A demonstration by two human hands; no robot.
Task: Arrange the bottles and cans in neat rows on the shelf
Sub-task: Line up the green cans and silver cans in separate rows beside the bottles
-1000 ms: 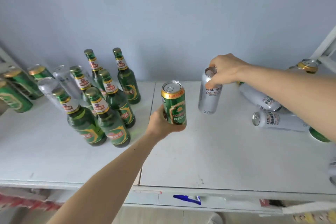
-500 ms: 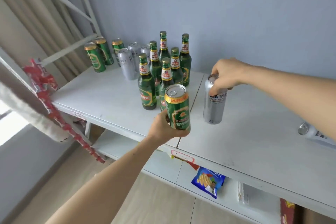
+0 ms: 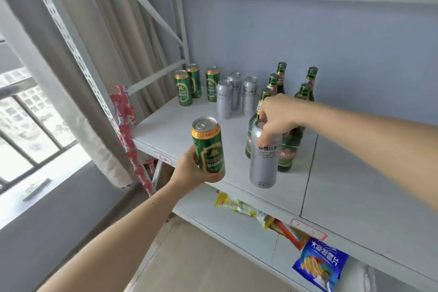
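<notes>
My left hand (image 3: 189, 169) grips a green and gold can (image 3: 208, 147) upright, just off the front edge of the white shelf (image 3: 184, 123). My right hand (image 3: 276, 116) holds a tall silver can (image 3: 263, 161) by its top, lifted above the shelf's front. Behind it stand several green bottles (image 3: 290, 149), partly hidden by my hand. At the back left stand three green cans (image 3: 183, 89) and three silver cans (image 3: 224, 99), all upright.
A white shelf upright (image 3: 59, 38) and a beige curtain (image 3: 99, 54) rise at the left, with red packets (image 3: 125, 114) hanging by the frame. The lower shelf (image 3: 237, 227) holds snack bags, one of them blue (image 3: 320, 265). The wall stands behind the shelf.
The view has swung left. Both hands have carried their cans leftward, toward the standing bottles and cans. The silver can now hangs in front of the bottles.
</notes>
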